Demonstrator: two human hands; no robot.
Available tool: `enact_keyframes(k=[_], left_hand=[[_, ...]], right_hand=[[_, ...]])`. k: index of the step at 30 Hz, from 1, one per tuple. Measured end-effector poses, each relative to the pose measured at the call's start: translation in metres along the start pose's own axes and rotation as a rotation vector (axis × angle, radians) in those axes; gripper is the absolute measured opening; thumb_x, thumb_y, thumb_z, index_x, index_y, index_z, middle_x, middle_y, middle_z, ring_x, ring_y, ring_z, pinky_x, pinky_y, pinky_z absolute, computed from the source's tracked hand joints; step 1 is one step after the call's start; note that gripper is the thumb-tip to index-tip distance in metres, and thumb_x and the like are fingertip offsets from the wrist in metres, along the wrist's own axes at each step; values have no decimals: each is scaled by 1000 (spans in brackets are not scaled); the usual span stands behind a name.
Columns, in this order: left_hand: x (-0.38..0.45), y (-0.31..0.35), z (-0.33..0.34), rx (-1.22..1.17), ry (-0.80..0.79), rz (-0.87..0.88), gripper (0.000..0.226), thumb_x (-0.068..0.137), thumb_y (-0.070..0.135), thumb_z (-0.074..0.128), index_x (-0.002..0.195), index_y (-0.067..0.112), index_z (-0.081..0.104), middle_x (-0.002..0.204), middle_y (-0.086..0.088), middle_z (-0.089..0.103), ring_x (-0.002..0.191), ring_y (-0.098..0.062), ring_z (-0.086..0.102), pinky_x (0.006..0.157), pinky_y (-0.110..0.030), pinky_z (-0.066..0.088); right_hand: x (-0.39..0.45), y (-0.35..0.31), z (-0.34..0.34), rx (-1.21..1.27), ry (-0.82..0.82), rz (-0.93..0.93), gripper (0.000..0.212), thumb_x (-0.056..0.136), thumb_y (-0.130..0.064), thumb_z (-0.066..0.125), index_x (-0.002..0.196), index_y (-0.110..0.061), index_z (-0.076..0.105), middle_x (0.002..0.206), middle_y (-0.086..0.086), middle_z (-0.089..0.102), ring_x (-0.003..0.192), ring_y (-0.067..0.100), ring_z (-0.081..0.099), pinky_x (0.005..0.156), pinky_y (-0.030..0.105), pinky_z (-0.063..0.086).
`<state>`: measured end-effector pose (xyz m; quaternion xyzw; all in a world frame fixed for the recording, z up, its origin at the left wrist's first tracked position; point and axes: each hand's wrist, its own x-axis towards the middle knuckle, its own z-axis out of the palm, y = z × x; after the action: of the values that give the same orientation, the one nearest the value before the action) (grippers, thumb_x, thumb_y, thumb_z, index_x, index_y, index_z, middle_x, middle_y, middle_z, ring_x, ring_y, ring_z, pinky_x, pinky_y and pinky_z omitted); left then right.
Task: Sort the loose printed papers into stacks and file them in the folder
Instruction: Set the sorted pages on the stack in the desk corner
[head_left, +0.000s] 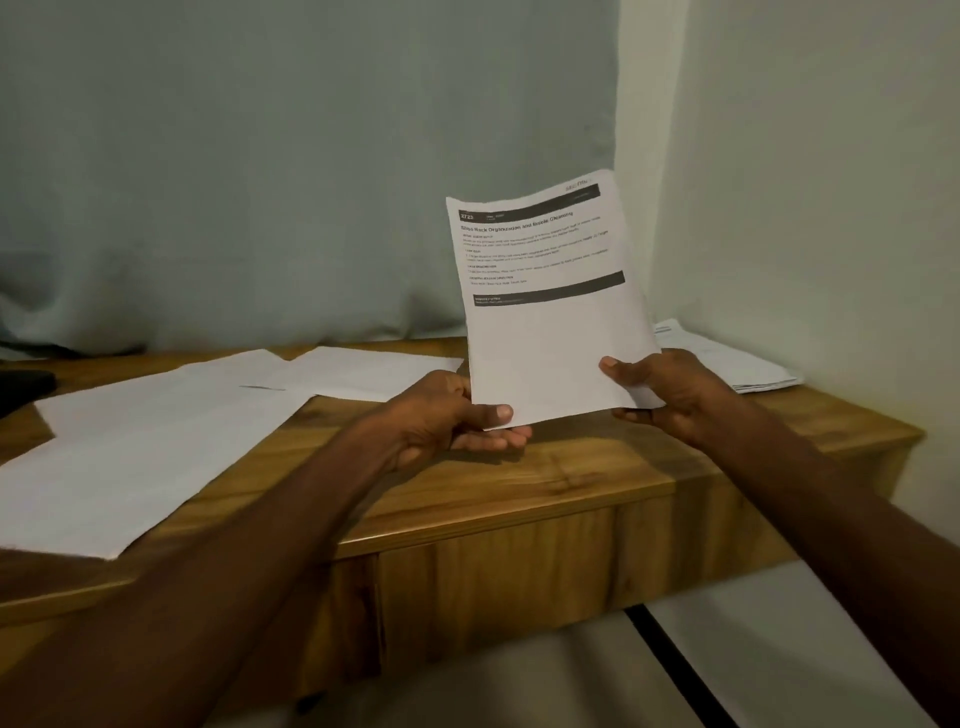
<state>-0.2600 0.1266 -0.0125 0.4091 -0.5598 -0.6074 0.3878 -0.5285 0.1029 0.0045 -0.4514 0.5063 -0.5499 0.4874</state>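
Observation:
A printed paper (550, 312) with dark header bars and black text is held upright above the wooden table (545, 467). My left hand (452, 415) pinches its lower left corner, thumb on the front. My right hand (660, 389) grips its lower right corner the same way. Whether it is one sheet or a thin bundle I cannot tell. Blank-side-up white sheets (145, 441) lie spread over the left of the table, with more sheets (363, 371) behind them. A stack of papers (737, 364) lies at the back right corner. No folder shows.
A pale curtain (260, 182) hangs behind the table, and a light wall (831, 182) stands on the right. A dark object (23, 387) sits at the far left edge. The table front has a drawer panel (493, 582); light floor with a dark line lies below.

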Motion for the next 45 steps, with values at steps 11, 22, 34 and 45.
enact_keyframes(k=[11,22,34,45], left_hand=[[131,6,133,-51,9,-34,36,91,-3,71,124,-12,59,83,-24,75,62,-22,76,49,-22,58],[207,2,243,-135,-111,-195,17,97,-4,63,113,-6,58,96,-19,73,59,-20,74,57,-29,63],[260,-31,192,606,595,241,22,89,31,70,74,15,65,67,-6,73,64,-30,73,69,-43,63],[265,-26,190,674,411,198,26,96,27,52,87,16,75,63,-3,73,58,-22,73,79,-38,61]], right_hand=[[40,-28,-142,298,160,65,33,84,0,77,113,-5,62,117,15,70,104,31,70,73,45,64],[75,-4,-195,194,553,56,19,91,9,65,93,-10,62,105,16,67,87,30,68,56,34,62],[99,23,-200,82,657,-10,34,85,6,61,118,6,57,107,21,66,73,37,72,54,39,60],[105,12,-204,116,670,99,16,92,10,63,100,0,54,87,12,56,72,27,62,60,37,62]])
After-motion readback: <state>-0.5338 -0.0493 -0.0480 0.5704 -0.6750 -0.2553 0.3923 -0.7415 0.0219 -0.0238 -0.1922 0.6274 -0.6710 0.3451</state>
